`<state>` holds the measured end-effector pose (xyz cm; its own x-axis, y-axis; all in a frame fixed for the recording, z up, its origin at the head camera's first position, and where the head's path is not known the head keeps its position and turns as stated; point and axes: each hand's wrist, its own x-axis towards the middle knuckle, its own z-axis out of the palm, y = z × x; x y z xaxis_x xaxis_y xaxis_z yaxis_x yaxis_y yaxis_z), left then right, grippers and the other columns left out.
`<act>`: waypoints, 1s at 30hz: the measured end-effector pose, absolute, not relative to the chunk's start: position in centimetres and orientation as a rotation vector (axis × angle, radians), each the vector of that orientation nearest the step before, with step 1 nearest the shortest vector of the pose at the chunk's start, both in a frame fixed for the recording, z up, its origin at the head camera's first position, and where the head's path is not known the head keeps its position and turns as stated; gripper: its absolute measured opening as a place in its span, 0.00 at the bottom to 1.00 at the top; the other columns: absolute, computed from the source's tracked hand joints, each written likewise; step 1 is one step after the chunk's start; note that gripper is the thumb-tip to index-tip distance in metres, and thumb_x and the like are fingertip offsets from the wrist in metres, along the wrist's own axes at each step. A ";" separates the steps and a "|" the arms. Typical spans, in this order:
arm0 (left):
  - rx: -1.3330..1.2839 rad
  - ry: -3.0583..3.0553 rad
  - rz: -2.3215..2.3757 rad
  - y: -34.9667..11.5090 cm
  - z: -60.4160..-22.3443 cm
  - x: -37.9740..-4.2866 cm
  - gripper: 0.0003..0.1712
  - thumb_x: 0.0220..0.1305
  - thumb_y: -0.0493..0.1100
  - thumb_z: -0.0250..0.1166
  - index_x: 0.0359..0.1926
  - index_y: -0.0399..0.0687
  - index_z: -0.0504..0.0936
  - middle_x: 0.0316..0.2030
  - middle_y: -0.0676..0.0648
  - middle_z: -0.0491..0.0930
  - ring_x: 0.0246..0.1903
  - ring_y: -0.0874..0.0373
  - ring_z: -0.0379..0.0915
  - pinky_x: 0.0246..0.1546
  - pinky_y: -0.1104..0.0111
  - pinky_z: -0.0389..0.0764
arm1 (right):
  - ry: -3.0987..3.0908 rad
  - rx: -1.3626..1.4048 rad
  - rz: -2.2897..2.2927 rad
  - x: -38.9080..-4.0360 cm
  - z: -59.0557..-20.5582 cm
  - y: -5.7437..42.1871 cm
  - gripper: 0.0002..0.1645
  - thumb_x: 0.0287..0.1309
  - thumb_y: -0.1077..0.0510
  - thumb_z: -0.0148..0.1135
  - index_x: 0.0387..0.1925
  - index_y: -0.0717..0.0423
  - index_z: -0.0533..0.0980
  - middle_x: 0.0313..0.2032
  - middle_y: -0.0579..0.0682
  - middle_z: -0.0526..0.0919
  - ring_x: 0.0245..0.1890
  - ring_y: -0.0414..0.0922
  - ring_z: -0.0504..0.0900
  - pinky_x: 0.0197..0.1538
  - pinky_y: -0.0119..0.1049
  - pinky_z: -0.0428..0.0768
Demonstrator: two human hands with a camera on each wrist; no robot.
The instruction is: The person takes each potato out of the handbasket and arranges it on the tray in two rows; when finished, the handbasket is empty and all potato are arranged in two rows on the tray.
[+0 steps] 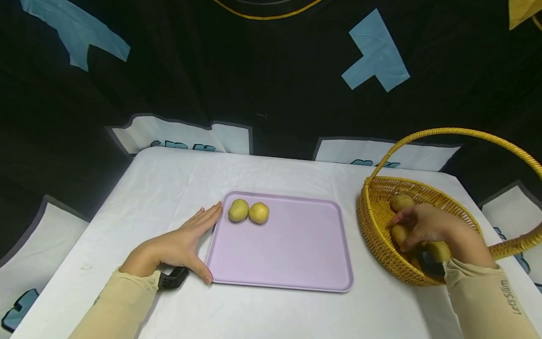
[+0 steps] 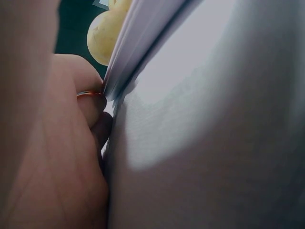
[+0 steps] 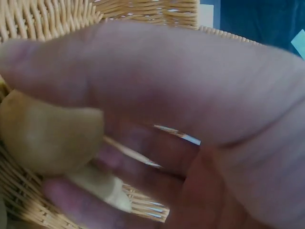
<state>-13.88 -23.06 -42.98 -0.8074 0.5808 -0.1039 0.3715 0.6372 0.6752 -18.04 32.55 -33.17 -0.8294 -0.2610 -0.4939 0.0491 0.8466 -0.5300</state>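
My left hand (image 1: 179, 245) lies with fingers spread along the left edge of a lilac tray (image 1: 292, 254), fingertips at its upper corner and thumb at its lower corner. Two round yellow-green fruits (image 1: 238, 210) sit side by side in the tray's upper left. My right hand (image 1: 442, 230) reaches down into a wicker basket (image 1: 377, 242) and grips a round yellowish fruit (image 3: 50, 133) between thumb and fingers. Another fruit (image 1: 401, 203) lies farther back in the basket, and more are partly hidden under the hand.
A tall wicker handle (image 1: 455, 131) arches over the basket at the table's right side. White cloth covers the table (image 1: 271, 310). Behind it hangs a black curtain (image 1: 271, 75) with blue and white patches.
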 end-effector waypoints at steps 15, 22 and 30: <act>0.762 2.551 0.950 -23.1 -43.0 -13.8 0.92 0.22 0.71 0.84 0.81 0.45 0.37 0.80 0.43 0.32 0.75 0.34 0.22 0.70 0.35 0.36 | 2.412 -0.305 -0.778 -18.1 -34.5 32.1 0.34 0.45 0.62 0.79 0.55 0.66 0.76 0.46 0.54 0.80 0.43 0.49 0.77 0.43 0.36 0.81; 0.777 2.551 0.957 -23.1 -42.9 -13.9 0.93 0.21 0.70 0.84 0.81 0.44 0.37 0.80 0.43 0.32 0.75 0.34 0.22 0.70 0.36 0.35 | 2.442 -0.369 -0.724 -18.3 -34.6 31.8 0.33 0.41 0.63 0.77 0.53 0.66 0.77 0.45 0.54 0.78 0.41 0.48 0.75 0.39 0.36 0.81; 0.770 2.548 0.963 -23.1 -42.9 -13.9 0.93 0.21 0.70 0.84 0.81 0.45 0.37 0.80 0.43 0.32 0.75 0.34 0.22 0.70 0.36 0.35 | 2.450 -0.413 -0.696 -18.6 -34.8 31.5 0.30 0.40 0.66 0.77 0.50 0.67 0.77 0.42 0.53 0.78 0.38 0.47 0.76 0.37 0.35 0.80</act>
